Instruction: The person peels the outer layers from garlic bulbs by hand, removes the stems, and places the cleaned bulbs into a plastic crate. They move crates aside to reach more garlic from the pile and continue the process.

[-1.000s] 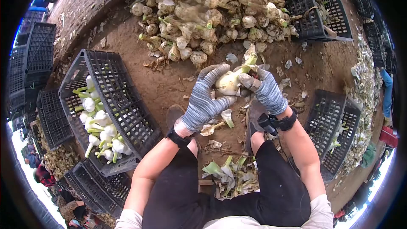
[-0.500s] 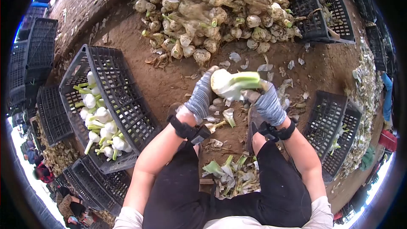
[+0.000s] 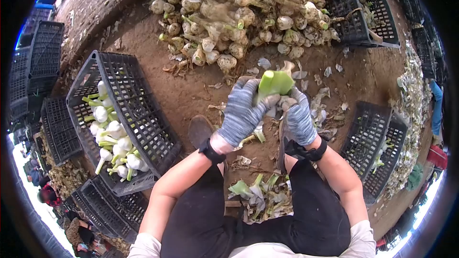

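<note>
In front of my knees, both gloved hands are on a garlic head (image 3: 276, 83). Its thick green cut stem points up and away, and a loose strip of skin sticks out at the far right of it. My left hand (image 3: 243, 110) is closed around the bulb end, which its fingers mostly hide. My right hand (image 3: 300, 118) is closed with its fingertips pinched against the near right side of the same garlic. Grey striped gloves cover both hands, and the garlic is slightly blurred.
Unpeeled garlic (image 3: 239, 19) lies heaped beyond my hands. A black crate (image 3: 138, 100) at left holds cleaned garlic heads (image 3: 114, 129). Another crate (image 3: 366, 134) stands at right. Peelings (image 3: 267, 200) lie between my legs. People (image 3: 79, 234) sit at far lower left.
The garlic has turned from lying sideways, stem to the right, to stem pointing up and away. My left hand has moved over the bulb, and both hands have drawn closer together.
</note>
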### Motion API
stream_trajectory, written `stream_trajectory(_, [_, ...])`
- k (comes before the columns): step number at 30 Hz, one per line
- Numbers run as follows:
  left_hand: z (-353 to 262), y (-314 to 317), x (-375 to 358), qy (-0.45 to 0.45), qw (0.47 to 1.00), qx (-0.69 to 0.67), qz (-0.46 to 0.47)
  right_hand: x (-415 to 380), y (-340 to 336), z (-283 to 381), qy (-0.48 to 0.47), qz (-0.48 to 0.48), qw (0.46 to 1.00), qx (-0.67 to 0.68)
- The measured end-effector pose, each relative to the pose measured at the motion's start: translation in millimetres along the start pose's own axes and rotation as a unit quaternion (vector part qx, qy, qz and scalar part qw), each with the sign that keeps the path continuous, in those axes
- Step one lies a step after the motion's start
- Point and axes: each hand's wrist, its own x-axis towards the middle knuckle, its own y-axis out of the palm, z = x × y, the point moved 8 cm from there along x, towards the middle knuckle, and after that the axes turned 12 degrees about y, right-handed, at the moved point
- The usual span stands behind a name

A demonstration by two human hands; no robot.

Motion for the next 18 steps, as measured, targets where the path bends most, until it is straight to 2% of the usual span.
stream_trajectory(1, [9,6,0,-0.031,0.998,-0.050,0.023,-1,2,-5,0.026,0.041,0.996,0.080])
stream_trajectory(2, [10,5,3,-0.032,0.998,-0.051,0.024,-2,6,-2,0.063,0.008,0.993,0.097])
stream_trajectory(4, [25,19,-3,-0.171,0.953,-0.240,0.074,-2,5,0,0.094,-0.006,0.990,0.102])
stream_trajectory(5, [25,16,-3,-0.173,0.952,-0.240,0.075,-3,3,-5,0.124,-0.020,0.986,0.107])
stream_trajectory(7, [32,24,-12,-0.280,0.887,-0.357,0.090,-3,-1,-9,0.134,-0.007,0.987,0.086])
stream_trajectory(9, [41,29,-16,-0.284,0.883,-0.363,0.083,0,-7,-19,0.136,-0.027,0.985,0.104])
stream_trajectory(11, [43,36,-21,-0.303,0.847,-0.427,0.087,-1,-6,-23,0.144,-0.027,0.979,0.142])
stream_trajectory(14, [47,31,-28,-0.300,0.858,-0.412,0.067,3,-12,-27,0.161,-0.032,0.964,0.208])
stream_trajectory(15, [47,28,-29,-0.301,0.858,-0.411,0.067,4,-10,-25,0.172,-0.036,0.956,0.235])
stream_trajectory(16, [42,27,-28,-0.290,0.847,-0.440,0.069,-3,-7,-24,0.228,-0.022,0.928,0.292])
stream_trajectory(18, [29,20,-25,-0.267,0.836,-0.473,0.081,1,-15,-30,0.240,-0.003,0.907,0.345])
